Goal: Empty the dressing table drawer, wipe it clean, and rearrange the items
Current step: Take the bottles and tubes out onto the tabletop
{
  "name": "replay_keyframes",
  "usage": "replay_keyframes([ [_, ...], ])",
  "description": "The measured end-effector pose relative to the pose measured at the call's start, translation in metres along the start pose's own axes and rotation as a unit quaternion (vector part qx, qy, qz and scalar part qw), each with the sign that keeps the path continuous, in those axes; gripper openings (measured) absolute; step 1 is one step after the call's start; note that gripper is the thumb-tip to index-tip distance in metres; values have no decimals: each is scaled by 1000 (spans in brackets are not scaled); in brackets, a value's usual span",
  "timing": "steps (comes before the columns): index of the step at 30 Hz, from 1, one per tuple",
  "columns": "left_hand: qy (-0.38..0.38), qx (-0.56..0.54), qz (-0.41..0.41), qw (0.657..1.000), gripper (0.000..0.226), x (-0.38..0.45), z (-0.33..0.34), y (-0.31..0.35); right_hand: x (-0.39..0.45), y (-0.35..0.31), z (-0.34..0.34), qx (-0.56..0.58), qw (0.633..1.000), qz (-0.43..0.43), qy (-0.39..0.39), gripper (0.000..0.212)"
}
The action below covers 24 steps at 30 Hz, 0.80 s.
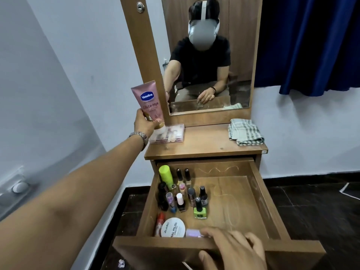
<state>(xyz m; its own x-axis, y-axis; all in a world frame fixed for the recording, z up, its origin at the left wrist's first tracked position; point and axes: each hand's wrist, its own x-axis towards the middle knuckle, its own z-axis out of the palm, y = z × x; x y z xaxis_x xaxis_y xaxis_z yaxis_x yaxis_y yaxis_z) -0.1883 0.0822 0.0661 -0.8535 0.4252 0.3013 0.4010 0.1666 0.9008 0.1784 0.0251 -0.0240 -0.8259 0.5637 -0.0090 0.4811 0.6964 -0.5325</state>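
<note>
Left grip (145,124) outstretched around Vaseline tube (149,100); right grip (233,248) seemingly on drawer front (155,250).

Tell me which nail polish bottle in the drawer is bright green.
The green nail polish bottle with a black cap, standing alone at the cluster's front right; the other small bottles are dark, pink or purple.

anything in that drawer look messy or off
Nothing spilled or broken. Pale squiggly scuff marks run across the drawer floor and back wall, like chalky residue. The bottles crowd upright on the left side; the right half is bare.
</note>
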Motion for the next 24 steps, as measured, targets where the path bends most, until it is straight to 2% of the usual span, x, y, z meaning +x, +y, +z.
replay_keyframes([
  [2,-12,8,0,1000,55,9,6,-6,1,1,-1,-2,1000,-3,-10,47],
  [6,-31,2,1,1000,52,17,10,-13,-3,2,2,-11,1000,-5,18,46],
  [10,-38,4,-6,999,55,21,10,-22,-9,-8,-4,-47,998,-17,48,32],
  [12,-48,10,-13,999,60,20,10,-26,-10,-6,-1,-16,998,-29,49,40],
  [14,-57,17,-19,998,64,18,9,-28,-8,-2,1,-12,1000,-16,17,47],
  [17,-28,34,-44,998,71,8,6,-29,-8,-1,-2,-9,1000,-19,7,43],
  [20,76,27,-54,995,60,-17,-1,-23,-12,-1,-1,-26,999,-27,18,46],
  [21,90,19,-45,995,54,-30,-3,-20,-13,0,0,-31,999,-32,24,47],
  [24,35,24,48,998,39,-82,-6,-11,-15,-1,4,-32,998,-28,42,41],
])
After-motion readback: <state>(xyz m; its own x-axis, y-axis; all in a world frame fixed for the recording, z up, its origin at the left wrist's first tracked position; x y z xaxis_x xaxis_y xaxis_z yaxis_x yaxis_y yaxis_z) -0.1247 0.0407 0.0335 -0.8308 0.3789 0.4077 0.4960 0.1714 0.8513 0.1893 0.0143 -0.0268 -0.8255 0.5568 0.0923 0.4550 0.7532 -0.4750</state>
